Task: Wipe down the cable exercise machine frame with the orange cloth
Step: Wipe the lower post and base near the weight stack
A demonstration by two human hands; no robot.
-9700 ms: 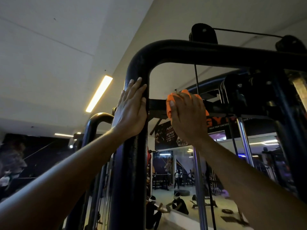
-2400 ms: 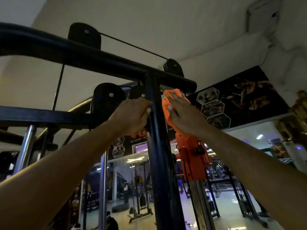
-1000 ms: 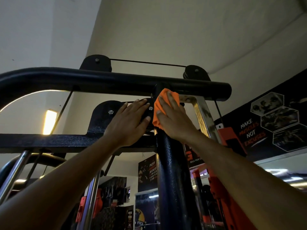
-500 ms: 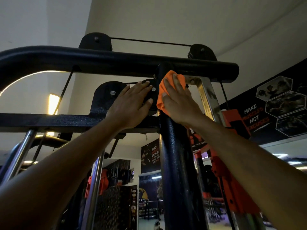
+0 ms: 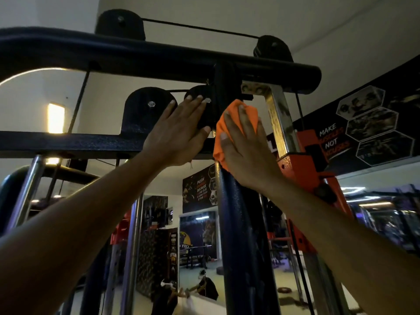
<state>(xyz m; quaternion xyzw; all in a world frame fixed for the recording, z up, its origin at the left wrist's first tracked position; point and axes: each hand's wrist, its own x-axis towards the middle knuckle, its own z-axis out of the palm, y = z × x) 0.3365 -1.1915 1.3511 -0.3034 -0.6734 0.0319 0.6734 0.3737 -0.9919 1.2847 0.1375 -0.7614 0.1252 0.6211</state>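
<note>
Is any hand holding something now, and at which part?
The right hand presses the cloth flat against the post, fingers over its middle. The left hand rests open on a pulley plate, gripping nothing.

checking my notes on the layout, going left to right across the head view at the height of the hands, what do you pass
ceiling light → black pulley plate → left hand → orange cloth under the right hand → chrome bar → orange bracket → wall poster
</note>
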